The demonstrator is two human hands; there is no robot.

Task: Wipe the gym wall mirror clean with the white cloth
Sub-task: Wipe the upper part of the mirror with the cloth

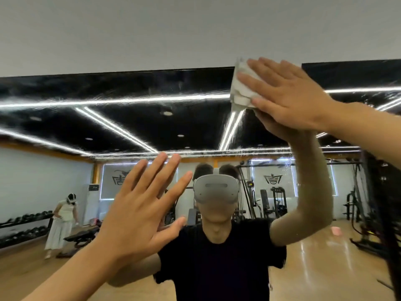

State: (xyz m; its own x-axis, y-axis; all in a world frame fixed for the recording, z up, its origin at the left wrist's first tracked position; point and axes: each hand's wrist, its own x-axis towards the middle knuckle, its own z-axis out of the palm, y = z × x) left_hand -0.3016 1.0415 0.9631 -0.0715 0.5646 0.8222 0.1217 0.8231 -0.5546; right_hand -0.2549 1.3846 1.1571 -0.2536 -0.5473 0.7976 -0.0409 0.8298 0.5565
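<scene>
1. Held left hand (138,205) spread, fingers straight, before mirror's (65,131) lower middle.
2. Pressed white cloth (240,88) flat under right hand's (288,94) straight fingers at mirror's top edge.
3. Judged wiping unfinished: streaks (121,98) across mirror's upper part.

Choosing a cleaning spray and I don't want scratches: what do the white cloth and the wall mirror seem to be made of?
White cloth: soft matte fabric, perhaps cotton or microfibre; it bunches in folds under the right hand. Wall mirror: glossy glass, judging by its sharp reflections of the lights; streaks show on it.
</scene>
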